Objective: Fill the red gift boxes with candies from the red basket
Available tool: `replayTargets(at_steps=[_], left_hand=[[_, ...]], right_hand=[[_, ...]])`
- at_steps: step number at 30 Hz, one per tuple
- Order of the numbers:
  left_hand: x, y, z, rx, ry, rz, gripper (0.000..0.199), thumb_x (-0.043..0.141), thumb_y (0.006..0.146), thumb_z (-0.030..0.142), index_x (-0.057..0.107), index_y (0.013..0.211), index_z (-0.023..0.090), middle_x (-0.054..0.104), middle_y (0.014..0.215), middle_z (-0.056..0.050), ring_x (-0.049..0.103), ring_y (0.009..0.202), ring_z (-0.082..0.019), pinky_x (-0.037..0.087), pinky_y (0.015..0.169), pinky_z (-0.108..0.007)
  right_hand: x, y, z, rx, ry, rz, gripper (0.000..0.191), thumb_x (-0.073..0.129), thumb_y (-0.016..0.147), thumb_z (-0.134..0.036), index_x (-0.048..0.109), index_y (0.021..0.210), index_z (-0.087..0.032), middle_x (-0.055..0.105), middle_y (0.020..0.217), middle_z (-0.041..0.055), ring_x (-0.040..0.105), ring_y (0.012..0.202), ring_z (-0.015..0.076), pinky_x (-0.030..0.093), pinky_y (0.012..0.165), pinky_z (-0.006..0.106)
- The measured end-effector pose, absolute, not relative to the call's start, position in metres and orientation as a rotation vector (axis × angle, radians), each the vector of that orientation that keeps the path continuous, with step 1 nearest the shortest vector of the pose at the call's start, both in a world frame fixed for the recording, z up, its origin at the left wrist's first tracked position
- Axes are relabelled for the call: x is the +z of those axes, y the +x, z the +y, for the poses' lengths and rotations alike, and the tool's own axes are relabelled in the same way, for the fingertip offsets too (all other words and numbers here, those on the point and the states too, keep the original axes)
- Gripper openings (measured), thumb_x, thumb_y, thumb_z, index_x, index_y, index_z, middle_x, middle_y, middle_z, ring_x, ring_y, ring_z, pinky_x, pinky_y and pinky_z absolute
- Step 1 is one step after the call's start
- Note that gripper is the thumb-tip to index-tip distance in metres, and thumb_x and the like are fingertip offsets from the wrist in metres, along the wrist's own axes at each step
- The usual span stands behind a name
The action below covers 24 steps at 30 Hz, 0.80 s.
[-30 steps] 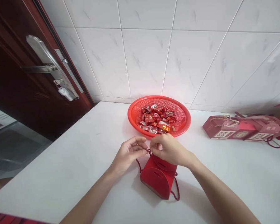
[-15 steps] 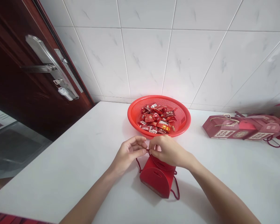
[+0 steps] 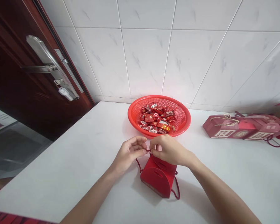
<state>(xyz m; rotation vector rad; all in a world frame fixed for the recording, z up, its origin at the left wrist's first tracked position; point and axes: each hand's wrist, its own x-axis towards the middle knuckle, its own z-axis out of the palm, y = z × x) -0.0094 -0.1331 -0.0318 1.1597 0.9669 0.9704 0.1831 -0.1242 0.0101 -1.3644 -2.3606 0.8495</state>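
Observation:
A small red paper box (image 3: 157,179) with slotted, rounded flaps stands on the white table in front of me. Dark red cord (image 3: 138,165) runs up from its left side, and another length hangs in a loop on its right. Behind the box, my left hand (image 3: 133,151) pinches the cord between thumb and fingers. My right hand (image 3: 164,149) pinches the same cord close by, just above the box's rear flap, and partly covers that flap. The cord between the fingertips is small, so whether it is knotted does not show.
A red plastic basket (image 3: 131,115) holding several red-wrapped sweets (image 3: 157,118) stands just behind my hands, near the tiled wall. Dark red gift boxes (image 3: 226,126) with rope handles lie at the back right. A brown door (image 3: 11,46) with keys in its lock is at the left.
My right hand has shifted very slightly right, and a little more cord shows between the fingertips. The box has moved right by a hair.

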Motion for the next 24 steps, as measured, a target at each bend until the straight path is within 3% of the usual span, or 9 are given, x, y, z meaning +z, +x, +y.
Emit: replayTargets(at_steps=[12,24], left_hand=[[-0.0369,-0.009,-0.1335,0.979,1.364,1.001,0.017,0.078,0.076,0.028,0.072,0.089,0.019,0.071,0.084,-0.003,0.068,0.082,-0.018,0.055,0.081,-0.031],[-0.0402,-0.0116,-0.1319,0.97,1.384,1.044,0.021,0.077,0.074,0.028,0.073,0.092,0.018,0.071,0.078,-0.002,0.066,0.076,-0.018,0.055,0.077,-0.032]], right_hand=[[0.0103,0.1827,-0.1244,0.849,-1.378,-2.357,0.017,0.058,0.078,-0.003,0.067,0.073,-0.017,0.072,0.079,0.0021,0.062,0.072,0.0145,0.037,0.063,0.024],[0.0111,0.1816,-0.1243,0.865,-1.412,-2.364,0.016,0.061,0.078,-0.003,0.067,0.073,-0.016,0.072,0.079,0.0021,0.062,0.072,0.0145,0.036,0.061,0.024]])
